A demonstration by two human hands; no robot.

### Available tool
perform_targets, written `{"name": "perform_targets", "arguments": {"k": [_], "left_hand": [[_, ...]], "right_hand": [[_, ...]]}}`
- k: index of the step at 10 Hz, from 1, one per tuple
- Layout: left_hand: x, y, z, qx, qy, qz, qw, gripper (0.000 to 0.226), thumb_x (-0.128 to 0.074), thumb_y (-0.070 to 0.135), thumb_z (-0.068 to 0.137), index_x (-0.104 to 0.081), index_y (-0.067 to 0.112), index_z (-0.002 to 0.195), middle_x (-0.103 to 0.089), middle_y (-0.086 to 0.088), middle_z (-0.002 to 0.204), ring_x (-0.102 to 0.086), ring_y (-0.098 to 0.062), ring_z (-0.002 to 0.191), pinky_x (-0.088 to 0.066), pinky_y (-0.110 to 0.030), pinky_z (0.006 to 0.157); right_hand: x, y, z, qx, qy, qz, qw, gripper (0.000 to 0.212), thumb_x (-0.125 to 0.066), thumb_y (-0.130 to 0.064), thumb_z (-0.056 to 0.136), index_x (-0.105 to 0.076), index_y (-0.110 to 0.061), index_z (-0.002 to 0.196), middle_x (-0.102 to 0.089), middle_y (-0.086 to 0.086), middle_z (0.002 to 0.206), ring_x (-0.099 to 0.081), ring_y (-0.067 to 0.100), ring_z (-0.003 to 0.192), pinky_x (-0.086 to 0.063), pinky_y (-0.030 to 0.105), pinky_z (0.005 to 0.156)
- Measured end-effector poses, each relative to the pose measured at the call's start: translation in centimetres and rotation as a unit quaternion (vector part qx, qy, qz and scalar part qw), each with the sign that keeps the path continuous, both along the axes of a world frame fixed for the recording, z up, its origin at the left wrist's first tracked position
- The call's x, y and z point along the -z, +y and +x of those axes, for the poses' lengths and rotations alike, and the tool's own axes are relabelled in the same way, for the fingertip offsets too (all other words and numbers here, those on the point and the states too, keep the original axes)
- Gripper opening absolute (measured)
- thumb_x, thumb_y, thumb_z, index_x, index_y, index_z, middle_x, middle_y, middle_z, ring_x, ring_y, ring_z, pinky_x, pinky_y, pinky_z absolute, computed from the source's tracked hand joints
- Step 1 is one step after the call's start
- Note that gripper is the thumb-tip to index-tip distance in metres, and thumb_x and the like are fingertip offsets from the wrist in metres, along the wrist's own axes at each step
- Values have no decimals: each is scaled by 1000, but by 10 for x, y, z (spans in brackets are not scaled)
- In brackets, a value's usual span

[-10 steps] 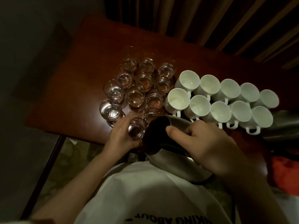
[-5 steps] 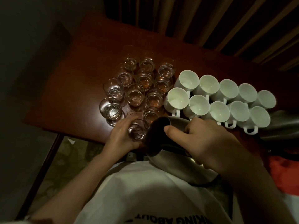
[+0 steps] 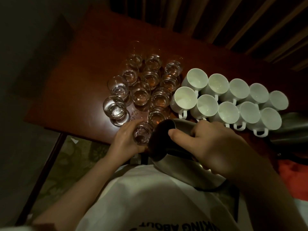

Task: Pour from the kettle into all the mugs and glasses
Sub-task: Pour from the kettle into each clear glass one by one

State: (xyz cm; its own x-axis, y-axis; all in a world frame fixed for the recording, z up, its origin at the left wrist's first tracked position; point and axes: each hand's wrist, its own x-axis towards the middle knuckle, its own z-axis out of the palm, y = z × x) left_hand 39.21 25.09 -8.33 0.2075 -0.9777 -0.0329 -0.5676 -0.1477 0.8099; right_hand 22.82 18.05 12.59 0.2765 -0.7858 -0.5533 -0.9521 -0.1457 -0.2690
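You've got left fingers (image 3: 128, 130) clamped on the near glass (image 3: 142, 134) steadying it, right hand (image 3: 211, 147) gripping the kettle (image 3: 170, 147) tipped beside it.

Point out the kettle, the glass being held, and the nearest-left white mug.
kettle (image 3: 168, 140): head view, dark inside of its open mouth.
held glass (image 3: 141, 134): head view, its rim opening.
nearest-left white mug (image 3: 185, 97): head view, its inner bowl.

Steel kettle (image 3: 176, 157) tilted, spout beside near glass (image 3: 142, 133). Clear glasses (image 3: 150, 90) clustered left; ten white mugs (image 3: 229, 101) in two rows right.
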Motion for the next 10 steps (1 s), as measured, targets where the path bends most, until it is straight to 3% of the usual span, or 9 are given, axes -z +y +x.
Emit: {"name": "perform_targets", "arguments": {"k": [1,2,3,4,5,6,8,9,10], "left_hand": [[-1,-1,-1,-7,-4,4,1000,82,-93,14,51,-59,10,126,-61,3,117,-54,-10,108,-31,-1,91],[-3,-2,-1,-18,-4,12,1000,83,-93,15,52,-59,11,127,-63,-1,121,-55,-12,110,-39,-19,93],[-2,-3,-1,-24,-1,15,1000,85,-94,13,51,-58,10,128,-61,1,121,-54,-12,111,-38,-21,93],[-3,-4,-1,-32,-3,19,999,87,-94,11,50,-57,9,129,-56,8,119,-52,-12,110,-36,-17,91],[-4,-5,0,-53,5,26,998,85,-93,7,50,-58,9,128,-50,13,116,-50,-10,108,-30,-2,87],[-3,-8,3,-93,13,40,995,87,-93,11,53,-56,11,131,-51,12,117,-49,-7,109,-30,1,85],[-3,-22,6,-159,14,66,985,85,-91,18,57,-51,22,132,-60,2,126,-54,-14,114,-40,-26,88],[0,-30,5,-158,18,62,985,84,-89,14,61,-48,21,134,-58,2,129,-51,-10,114,-41,-26,91],[7,-35,5,-133,11,64,989,87,-88,15,63,-43,21,137,-55,0,134,-52,-17,121,-45,-35,98]], "right_hand": [[-4,-4,-2,-73,-82,-32,993,48,-34,-35,90,-68,-1,83,-44,6,46,-23,12,37,-29,22,34],[-3,-7,-4,-56,-59,2,997,51,-34,-38,92,-65,1,79,-43,10,46,-26,12,36,-31,23,35],[-3,-7,-5,-90,-117,1,989,45,-32,-30,89,-72,-8,92,-45,8,49,-35,20,33,-37,25,34],[12,-12,-11,6,-67,-11,998,62,-34,-58,90,-57,-9,61,-45,14,48,-43,14,41,-41,27,47],[25,-12,-22,6,-60,8,998,65,-35,-68,83,-46,-11,52,-44,7,45,-41,11,41,-38,26,48],[32,-9,-29,27,-79,22,996,61,-42,-67,79,-42,-14,47,-43,3,45,-41,17,44,-42,36,52],[36,-11,-34,77,-100,53,991,63,-35,-72,74,-48,-14,51,-51,6,50,-52,25,52,-52,44,63],[36,-11,-36,98,-116,53,987,63,-39,-67,78,-49,-11,52,-48,4,48,-48,22,48,-51,42,61],[40,-11,-40,127,-122,35,984,67,-51,-62,80,-51,-1,50,-47,11,48,-45,23,46,-48,42,58]]}}
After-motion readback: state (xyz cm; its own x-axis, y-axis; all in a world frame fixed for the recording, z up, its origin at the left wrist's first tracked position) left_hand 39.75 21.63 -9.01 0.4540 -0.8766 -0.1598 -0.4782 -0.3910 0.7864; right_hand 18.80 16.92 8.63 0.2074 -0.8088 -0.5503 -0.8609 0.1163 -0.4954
